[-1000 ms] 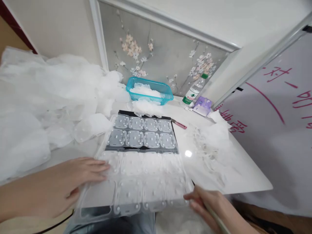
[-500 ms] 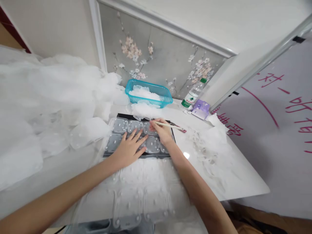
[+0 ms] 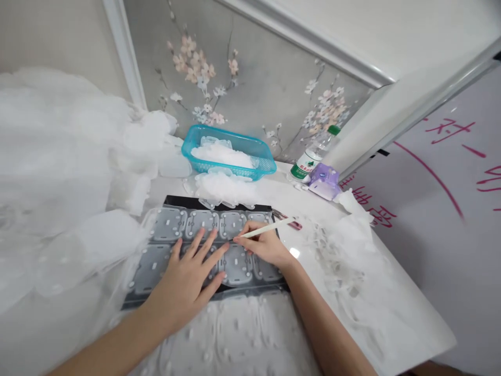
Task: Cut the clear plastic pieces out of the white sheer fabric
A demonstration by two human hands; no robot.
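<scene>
My left hand [image 3: 188, 277] lies flat with fingers spread on a clear plastic sheet of moulded square pieces [image 3: 172, 230], which rests on a black mat [image 3: 172, 200]. My right hand [image 3: 263, 245] is closed around a thin pale stick [image 3: 270, 227], its tip touching the sheet just beyond my left fingertips. More of the translucent sheet [image 3: 238, 339] hangs toward me over the table edge.
A teal basket [image 3: 229, 151] of white plastic pieces stands at the back, with a loose heap [image 3: 223, 187] before it. Large piles of white sheets [image 3: 58, 172] fill the left. A water bottle [image 3: 313, 154], purple packet [image 3: 323, 183], red pen [image 3: 289, 220], scraps [image 3: 344, 250] and whiteboard [image 3: 442, 209] lie right.
Both hands went from the sheet's near edge up onto the black mat. The left hand now presses flat and the right holds the stick to the sheet. The camera has moved closer.
</scene>
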